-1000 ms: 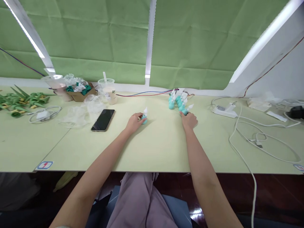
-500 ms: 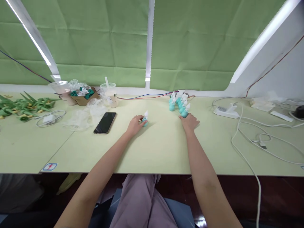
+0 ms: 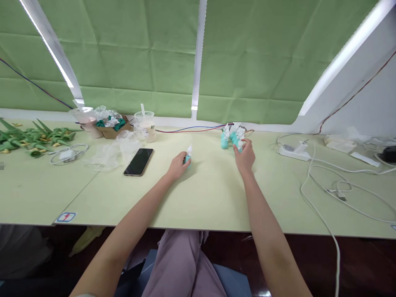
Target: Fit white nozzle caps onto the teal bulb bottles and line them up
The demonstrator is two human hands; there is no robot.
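On the table (image 3: pixel 210 198), left fingers (image 3: pixel 180 156) grip a half-hidden teal bottle (image 3: pixel 189 155) while right fingers (image 3: pixel 247 145) mask another (image 3: pixel 240 146), their hold unclear.

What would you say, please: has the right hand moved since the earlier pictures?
Yes, the right hand has moved higher in view against the power strip, either forward or raised.
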